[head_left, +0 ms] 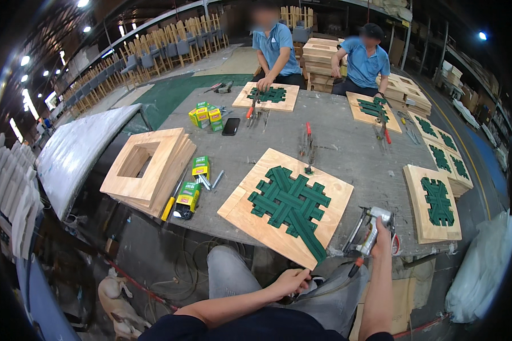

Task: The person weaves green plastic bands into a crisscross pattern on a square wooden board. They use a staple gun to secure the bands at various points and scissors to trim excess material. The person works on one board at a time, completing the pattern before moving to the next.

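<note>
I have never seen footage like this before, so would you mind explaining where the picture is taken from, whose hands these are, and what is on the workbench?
There is no machine here. The picture comes from a wide fisheye camera worn on a person's head, looking down, which is why straight edges bend near the rim. The forearms entering from the bottom are that person's own.

The left hand grips the loose end of a green webbing strap below the bench edge. The right hand rests on a pneumatic staple gun at the edge of the grey workbench.

Between them lies a square wooden frame with green webbing woven across its opening. To the left are a stack of empty wooden frames, small green and yellow boxes and a black phone.

Across the bench, two other people in blue shirts work on similar frames.
</note>
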Demonstrator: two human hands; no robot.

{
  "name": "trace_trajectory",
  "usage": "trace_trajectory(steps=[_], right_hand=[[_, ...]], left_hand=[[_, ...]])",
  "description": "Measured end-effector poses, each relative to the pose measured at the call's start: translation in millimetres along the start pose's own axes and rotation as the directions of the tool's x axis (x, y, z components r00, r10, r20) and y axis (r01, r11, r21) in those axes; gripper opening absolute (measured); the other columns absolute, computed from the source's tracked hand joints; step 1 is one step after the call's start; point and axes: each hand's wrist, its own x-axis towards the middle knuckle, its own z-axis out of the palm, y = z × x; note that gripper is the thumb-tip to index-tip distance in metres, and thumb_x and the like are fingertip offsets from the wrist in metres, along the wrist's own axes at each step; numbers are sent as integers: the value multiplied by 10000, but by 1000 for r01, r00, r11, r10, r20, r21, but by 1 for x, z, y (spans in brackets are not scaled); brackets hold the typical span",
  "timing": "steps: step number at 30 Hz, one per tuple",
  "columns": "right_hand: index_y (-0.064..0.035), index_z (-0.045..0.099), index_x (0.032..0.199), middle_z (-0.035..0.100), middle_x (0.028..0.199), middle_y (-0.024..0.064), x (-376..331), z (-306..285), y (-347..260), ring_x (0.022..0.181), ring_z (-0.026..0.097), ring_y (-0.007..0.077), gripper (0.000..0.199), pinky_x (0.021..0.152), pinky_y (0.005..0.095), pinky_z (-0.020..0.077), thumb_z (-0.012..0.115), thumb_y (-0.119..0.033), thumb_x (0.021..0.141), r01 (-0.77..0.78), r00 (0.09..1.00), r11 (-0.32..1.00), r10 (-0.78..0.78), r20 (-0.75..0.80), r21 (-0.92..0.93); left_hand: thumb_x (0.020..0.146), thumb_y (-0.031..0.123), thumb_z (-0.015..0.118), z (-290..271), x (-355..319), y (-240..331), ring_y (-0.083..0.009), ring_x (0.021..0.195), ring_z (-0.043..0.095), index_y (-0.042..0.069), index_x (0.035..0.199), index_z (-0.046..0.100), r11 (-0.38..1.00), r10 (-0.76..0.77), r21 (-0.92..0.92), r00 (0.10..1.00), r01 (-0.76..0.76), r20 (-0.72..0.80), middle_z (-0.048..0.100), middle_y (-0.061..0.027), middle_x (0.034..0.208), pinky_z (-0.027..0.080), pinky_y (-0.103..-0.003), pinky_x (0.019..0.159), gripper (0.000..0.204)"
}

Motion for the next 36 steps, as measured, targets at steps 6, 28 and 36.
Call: trace_trajectory(steps=[6, 28, 36], right_hand=[[-73, 673, 963, 663, 755, 53, 67, -20, -19, 638, 650, 218, 471, 569, 375, 545, 717, -541, 943, -103, 994, 969, 96, -43, -224], [11, 697, 1130, 704, 914, 13, -105, 53, 131, 795, 596, 90, 360, 748, 256, 490, 701, -326, 1004, -142, 908, 820, 331, 258, -554], [-35, 714, 995, 669, 830, -12, -192, 48, 109, 653, 540, 75, 322, 599, 271, 447, 601, -328, 1069, -183, 861, 881, 358, 361, -436]], left_hand=[[1062, 549, 506, 4, 24, 8, -203, 703, 669, 85, 1227, 549, 867, -90, -463, 972, 183, 215, 686, -108, 1006, 577, -350, 686, 494], [1067, 415, 568, -56, -20, -26, -141, 832, 690, 18, 1251, 637, 995, -53, -86, 998, 54, 20, 735, -87, 1062, 558, -287, 766, 443], [1081, 477, 522, -25, -20, 2, -89, 653, 562, 27, 1192, 691, 983, 88, -169, 994, -76, 66, 663, -14, 844, 459, -253, 580, 493]])
